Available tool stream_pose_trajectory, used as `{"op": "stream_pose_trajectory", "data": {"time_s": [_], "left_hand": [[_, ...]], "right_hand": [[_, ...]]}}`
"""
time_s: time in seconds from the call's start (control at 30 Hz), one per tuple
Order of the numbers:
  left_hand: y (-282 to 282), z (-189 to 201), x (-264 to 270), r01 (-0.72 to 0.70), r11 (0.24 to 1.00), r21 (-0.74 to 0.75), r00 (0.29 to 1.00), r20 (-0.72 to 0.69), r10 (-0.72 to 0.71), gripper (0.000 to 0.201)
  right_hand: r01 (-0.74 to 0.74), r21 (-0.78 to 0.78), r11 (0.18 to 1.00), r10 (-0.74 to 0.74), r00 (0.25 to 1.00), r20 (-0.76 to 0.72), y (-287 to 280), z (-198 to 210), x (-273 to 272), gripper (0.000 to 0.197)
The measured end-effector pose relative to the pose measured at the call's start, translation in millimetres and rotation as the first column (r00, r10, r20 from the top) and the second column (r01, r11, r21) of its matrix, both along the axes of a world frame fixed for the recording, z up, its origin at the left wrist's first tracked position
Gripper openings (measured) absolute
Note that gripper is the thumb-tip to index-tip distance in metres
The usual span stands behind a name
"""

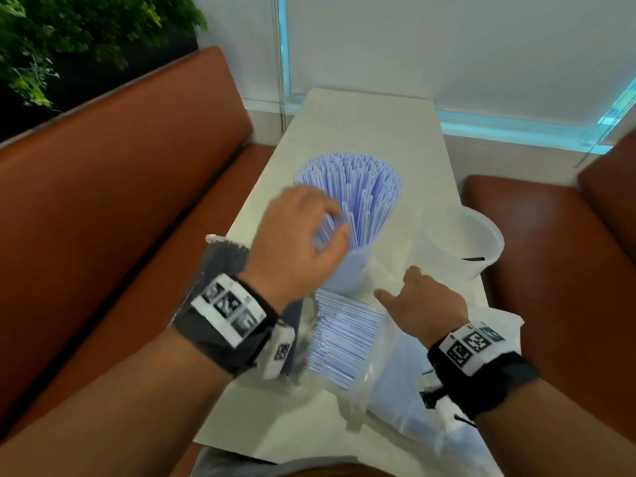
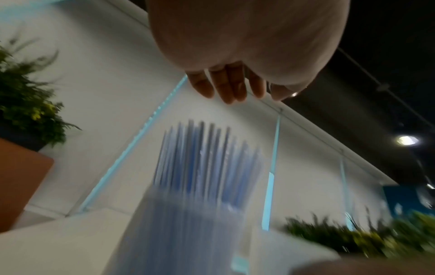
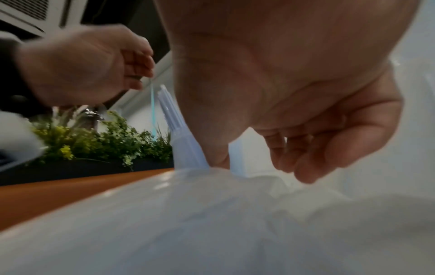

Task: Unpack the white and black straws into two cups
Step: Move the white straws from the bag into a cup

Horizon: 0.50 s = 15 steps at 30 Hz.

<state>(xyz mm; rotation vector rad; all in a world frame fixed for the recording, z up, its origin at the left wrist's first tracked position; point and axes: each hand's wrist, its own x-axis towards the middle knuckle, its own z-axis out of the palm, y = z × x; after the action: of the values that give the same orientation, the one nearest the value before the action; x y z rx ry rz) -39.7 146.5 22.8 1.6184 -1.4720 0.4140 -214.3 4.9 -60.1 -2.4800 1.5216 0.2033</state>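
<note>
A translucent cup (image 1: 351, 273) mid-table is packed with upright white wrapped straws (image 1: 354, 187). My left hand (image 1: 303, 235) hovers over its near rim, blurred, fingers relaxed against the straws and holding nothing; the left wrist view shows the fingers (image 2: 226, 87) hanging straight above the straws (image 2: 207, 158). My right hand (image 1: 420, 297) is over the clear plastic bag (image 1: 413, 390), thumb spread, fingers loosely curled and holding nothing. More white straws (image 1: 344, 342) lie at the bag's mouth. A second cup (image 1: 475, 235) at the right holds one black straw (image 1: 473, 259). A pack of black straws (image 1: 223, 259) lies under my left wrist.
The narrow white table (image 1: 361, 118) runs away from me to a wall. Brown bench seats (image 1: 120, 201) flank it on both sides. A green plant (image 1: 69, 39) stands behind the left bench. The second cup stands close to the table's right edge.
</note>
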Motion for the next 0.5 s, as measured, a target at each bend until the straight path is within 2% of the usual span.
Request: {"op": "stream_pose_trajectory", "data": {"time_s": [0.07, 0.13, 0.2, 0.33, 0.4, 0.5], "left_hand": [[3, -24, -18, 0.043, 0.957, 0.288, 0.997, 0.044, -0.058, 0.020], [1, -51, -29, 0.050, 0.823, 0.566, 0.993, 0.059, -0.101, 0.026], [-6, -75, -33, 0.073, 0.682, 0.728, 0.988, 0.040, -0.148, 0.031], [-27, -102, -41, 0.154, 0.504, 0.850, 0.964, -0.016, -0.267, 0.047], [-37, -109, -48, 0.136, 0.420, 0.897, 0.949, 0.003, -0.314, 0.053], [-47, -117, -58, 0.098, 0.395, 0.914, 0.943, 0.042, -0.330, 0.049]], "right_hand": [[0.032, 0.066, 0.997, -0.031, 0.999, -0.021, -3, -4, 0, 0.052], [0.018, 0.101, 0.995, -0.019, 1.000, 0.004, -6, -6, 1, 0.034], [0.007, 0.108, 0.994, -0.011, 0.999, 0.040, -6, -5, 1, 0.025], [-0.011, 0.098, 0.995, 0.000, 0.993, 0.114, -3, -2, 1, 0.021], [-0.026, 0.087, 0.996, 0.016, 0.992, 0.123, -2, -1, -1, 0.020], [-0.028, 0.099, 0.995, 0.014, 0.990, 0.140, -2, 1, -4, 0.020]]}}
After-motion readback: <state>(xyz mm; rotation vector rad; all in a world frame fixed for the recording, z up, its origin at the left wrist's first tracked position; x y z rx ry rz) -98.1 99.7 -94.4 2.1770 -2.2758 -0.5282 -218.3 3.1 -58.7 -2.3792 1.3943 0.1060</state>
